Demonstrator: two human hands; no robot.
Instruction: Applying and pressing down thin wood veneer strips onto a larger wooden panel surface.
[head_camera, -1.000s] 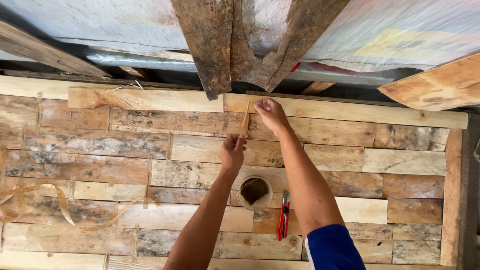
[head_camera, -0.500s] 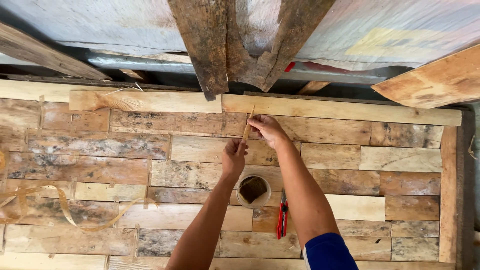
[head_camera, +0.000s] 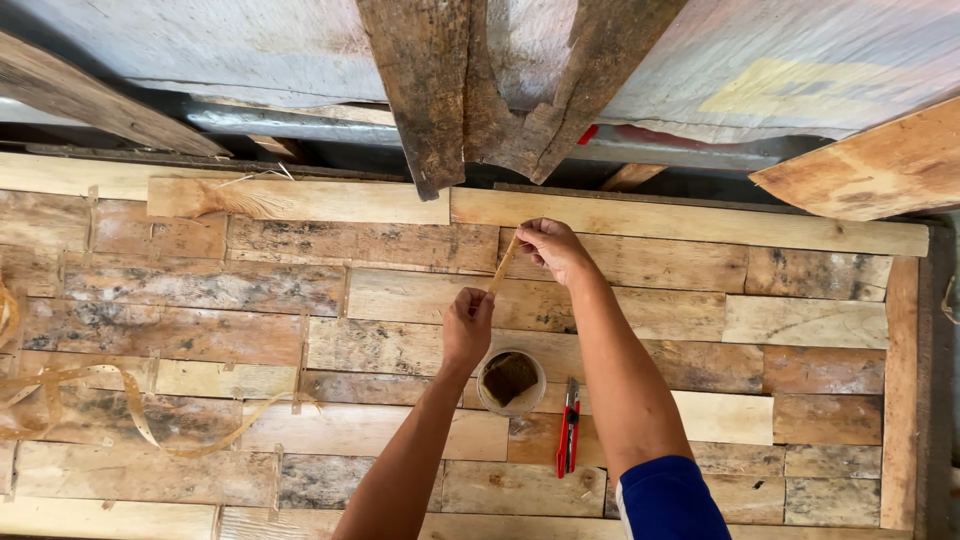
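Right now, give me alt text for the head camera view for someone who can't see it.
Two bare hands, left hand and right hand, hold a thin wooden strip between them over a patchwork plank surface. Near the forearms sit a small round container and red-handled pliers.

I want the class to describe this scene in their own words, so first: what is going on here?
A person holds a thin wooden strip between both hands above a surface of patchwork wooden planks. The right hand pinches its upper end and the left hand grips its lower end, so the strip slants between them. Just below the hands, a small round container with something dark inside stands on the planks, and red-handled pliers lie beside it. Loose curled strips lie at the left.
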